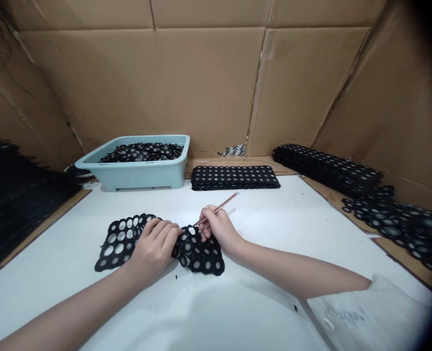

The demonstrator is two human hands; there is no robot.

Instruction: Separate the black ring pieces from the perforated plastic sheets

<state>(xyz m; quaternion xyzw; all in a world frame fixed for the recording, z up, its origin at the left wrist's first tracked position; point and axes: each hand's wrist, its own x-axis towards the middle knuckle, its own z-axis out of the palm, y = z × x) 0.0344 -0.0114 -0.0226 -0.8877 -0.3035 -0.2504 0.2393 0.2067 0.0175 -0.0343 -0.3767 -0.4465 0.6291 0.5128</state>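
A black sheet of joined rings (201, 256) lies bunched in the middle on the white tabletop, its left part spread flatter. My left hand (155, 246) rests over the sheet's middle, fingers closed on the fabric near a fold. In my right hand (216, 226) is a thin reddish stick-like tool (225, 201), gripped like a pen. Its lower end points down at the sheet's upper edge, close to my left fingertips. The tool's exact tip is too small to make out.
At the back left stands a light blue basin (143, 175) filled with loose black rings. Beside it lies a neat stack of ring sheets (234, 178). A taller stack (325, 168) and a loose pile (399, 222) sit right. Dark material (18, 195) is heaped left. Cardboard walls (208, 78) enclose the table.
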